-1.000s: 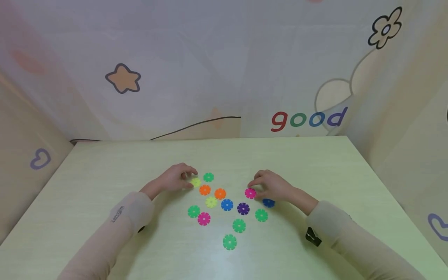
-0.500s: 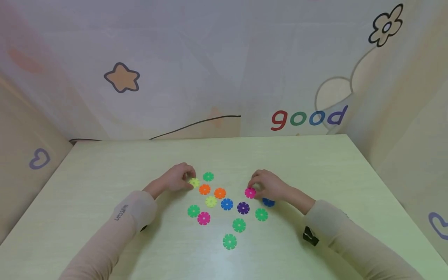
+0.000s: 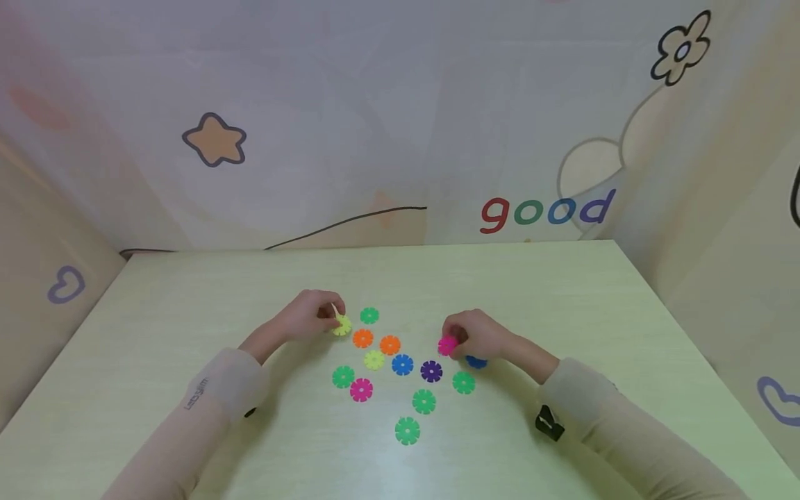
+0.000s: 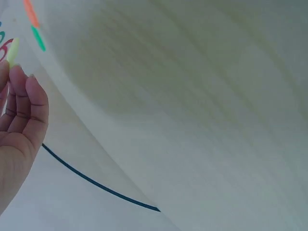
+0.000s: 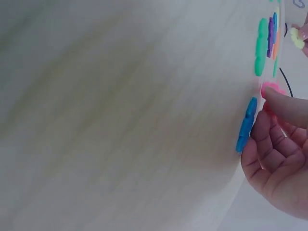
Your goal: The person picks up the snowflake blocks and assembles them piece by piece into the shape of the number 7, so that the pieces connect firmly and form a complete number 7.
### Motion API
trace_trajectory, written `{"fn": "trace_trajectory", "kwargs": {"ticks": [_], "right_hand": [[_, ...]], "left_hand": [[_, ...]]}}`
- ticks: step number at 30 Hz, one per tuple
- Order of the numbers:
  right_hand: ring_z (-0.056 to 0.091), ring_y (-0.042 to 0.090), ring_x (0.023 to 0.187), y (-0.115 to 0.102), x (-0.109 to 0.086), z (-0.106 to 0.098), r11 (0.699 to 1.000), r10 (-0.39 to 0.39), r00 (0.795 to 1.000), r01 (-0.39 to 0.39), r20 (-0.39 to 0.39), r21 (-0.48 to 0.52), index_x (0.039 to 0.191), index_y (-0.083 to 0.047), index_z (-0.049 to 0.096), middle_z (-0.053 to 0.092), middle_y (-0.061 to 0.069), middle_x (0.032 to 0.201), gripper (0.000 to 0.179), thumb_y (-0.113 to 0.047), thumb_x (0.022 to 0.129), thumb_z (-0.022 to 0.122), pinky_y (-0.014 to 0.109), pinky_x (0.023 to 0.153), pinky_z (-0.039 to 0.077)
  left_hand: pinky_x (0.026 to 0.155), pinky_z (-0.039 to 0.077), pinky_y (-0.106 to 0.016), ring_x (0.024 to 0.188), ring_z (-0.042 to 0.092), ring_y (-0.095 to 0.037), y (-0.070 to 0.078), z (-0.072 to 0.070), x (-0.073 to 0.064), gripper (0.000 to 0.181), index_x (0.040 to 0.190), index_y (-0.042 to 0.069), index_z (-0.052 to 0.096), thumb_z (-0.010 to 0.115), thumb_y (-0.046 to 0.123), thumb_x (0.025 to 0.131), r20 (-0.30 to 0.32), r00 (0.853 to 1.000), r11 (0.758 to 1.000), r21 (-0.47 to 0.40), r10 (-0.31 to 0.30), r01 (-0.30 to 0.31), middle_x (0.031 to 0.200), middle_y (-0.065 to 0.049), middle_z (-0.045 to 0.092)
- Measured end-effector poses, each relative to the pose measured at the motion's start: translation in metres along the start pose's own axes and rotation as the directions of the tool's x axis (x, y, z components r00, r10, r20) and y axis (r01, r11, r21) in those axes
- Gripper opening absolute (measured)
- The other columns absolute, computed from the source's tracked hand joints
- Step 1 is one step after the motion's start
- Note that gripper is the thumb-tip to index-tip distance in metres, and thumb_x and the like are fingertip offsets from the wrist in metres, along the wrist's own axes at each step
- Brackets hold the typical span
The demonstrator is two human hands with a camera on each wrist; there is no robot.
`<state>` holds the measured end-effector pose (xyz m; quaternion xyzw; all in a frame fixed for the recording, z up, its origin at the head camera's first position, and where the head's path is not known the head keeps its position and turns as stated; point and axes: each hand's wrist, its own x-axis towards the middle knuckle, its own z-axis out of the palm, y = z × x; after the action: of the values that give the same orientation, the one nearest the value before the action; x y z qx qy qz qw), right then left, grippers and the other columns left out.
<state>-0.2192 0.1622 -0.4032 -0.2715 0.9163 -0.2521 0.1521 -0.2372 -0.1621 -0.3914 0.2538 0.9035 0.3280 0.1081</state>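
My left hand (image 3: 310,314) pinches a yellow notched plastic disc (image 3: 342,326) between thumb and fingers. The left wrist view has that same yellow disc (image 4: 13,51) edge-on at the fingertips, off the tabletop. Over on the right, my right hand (image 3: 482,335) pinches a bright pink notched disc (image 3: 446,346) by its edge. In the right wrist view the thumb covers part of this pink disc (image 5: 273,88). A blue disc (image 3: 476,362) lies close under the right hand, partly hidden by it.
Several more notched discs lie flat between the hands, among them orange (image 3: 363,339), purple (image 3: 431,371), a second pink (image 3: 361,390) and green (image 3: 407,430). The pale table (image 3: 300,444) ends at a printed cloth backdrop (image 3: 350,125).
My left hand has closed on the yellow disc and drawn it a little left, tilting it up. The right fingers have tightened on the pink disc, which has hardly shifted.
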Motion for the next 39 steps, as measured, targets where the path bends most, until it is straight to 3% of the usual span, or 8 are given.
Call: {"fn": "trace_trajectory", "kwargs": {"ticks": [7, 11, 15, 21, 29, 36, 39], "right_hand": [[0.047, 0.012, 0.065, -0.005, -0.006, -0.005, 0.995, -0.072, 0.997, 0.074, -0.018, 0.068, 0.080, -0.009, 0.062, 0.056, -0.003, 0.069, 0.008, -0.008, 0.079, 0.070, 0.023, 0.063, 0.044], [0.047, 0.012, 0.066, -0.011, -0.010, -0.005, 0.992, -0.071, 0.996, 0.076, -0.057, 0.098, 0.082, -0.010, 0.063, 0.056, -0.005, 0.070, 0.007, -0.010, 0.080, 0.070, 0.023, 0.063, 0.044], [0.049, 0.012, 0.067, -0.019, -0.015, -0.005, 0.986, -0.071, 0.992, 0.085, -0.104, 0.143, 0.084, -0.010, 0.064, 0.058, -0.006, 0.073, 0.008, -0.010, 0.080, 0.070, 0.024, 0.064, 0.047], [0.053, 0.012, 0.069, -0.029, -0.020, -0.004, 0.973, -0.080, 0.985, 0.111, -0.154, 0.202, 0.087, -0.009, 0.064, 0.060, -0.005, 0.077, 0.009, -0.010, 0.080, 0.069, 0.025, 0.066, 0.049], [0.055, 0.012, 0.070, -0.040, -0.025, 0.000, 0.962, -0.092, 0.970, 0.145, -0.225, 0.231, 0.089, -0.009, 0.065, 0.062, -0.003, 0.079, 0.011, -0.010, 0.080, 0.070, 0.024, 0.066, 0.050], [0.056, 0.012, 0.071, -0.048, -0.027, 0.003, 0.945, -0.110, 0.958, 0.184, -0.266, 0.271, 0.090, -0.008, 0.065, 0.063, -0.003, 0.080, 0.012, -0.010, 0.080, 0.070, 0.028, 0.066, 0.051], [0.057, 0.012, 0.071, -0.052, -0.028, 0.002, 0.942, -0.107, 0.956, 0.186, -0.273, 0.280, 0.092, -0.008, 0.066, 0.064, -0.002, 0.081, 0.013, -0.010, 0.080, 0.070, 0.029, 0.066, 0.051]], "left_hand": [[0.057, 0.048, -0.026, 0.060, 0.052, -0.015, 0.011, 0.000, -0.010, 0.017, 0.100, 0.003, 0.061, 0.064, 0.004, 0.083, -0.041, 0.998, 0.995, -0.086, 0.049, -0.053, 0.072, -0.001, 0.056], [0.056, 0.047, -0.025, 0.061, 0.052, -0.016, 0.018, 0.003, -0.016, 0.017, 0.101, 0.004, 0.062, 0.063, 0.004, 0.084, -0.092, 0.994, 0.991, -0.119, 0.054, -0.065, 0.072, -0.001, 0.055], [0.056, 0.048, -0.026, 0.063, 0.055, -0.025, 0.026, 0.007, -0.021, 0.017, 0.102, 0.003, 0.062, 0.061, 0.005, 0.085, -0.139, 0.990, 0.980, -0.190, 0.034, -0.060, 0.073, -0.007, 0.058], [0.060, 0.052, -0.037, 0.067, 0.057, -0.037, 0.037, 0.013, -0.027, 0.019, 0.104, 0.000, 0.061, 0.061, 0.004, 0.086, -0.186, 0.982, 0.945, -0.324, -0.015, -0.047, 0.078, -0.020, 0.058], [0.062, 0.052, -0.034, 0.067, 0.056, -0.038, 0.050, 0.019, -0.037, 0.025, 0.110, 0.000, 0.059, 0.061, 0.004, 0.086, -0.218, 0.975, 0.909, -0.415, -0.049, -0.047, 0.079, -0.018, 0.057], [0.058, 0.050, -0.033, 0.066, 0.057, -0.030, 0.060, 0.023, -0.044, 0.025, 0.111, 0.002, 0.062, 0.061, 0.003, 0.086, -0.242, 0.969, 0.897, -0.437, -0.050, -0.063, 0.074, -0.011, 0.059], [0.062, 0.052, -0.033, 0.068, 0.058, -0.032, 0.064, 0.024, -0.045, 0.026, 0.111, 0.001, 0.062, 0.061, 0.003, 0.086, -0.244, 0.966, 0.884, -0.466, -0.080, -0.045, 0.077, -0.014, 0.059]]}}
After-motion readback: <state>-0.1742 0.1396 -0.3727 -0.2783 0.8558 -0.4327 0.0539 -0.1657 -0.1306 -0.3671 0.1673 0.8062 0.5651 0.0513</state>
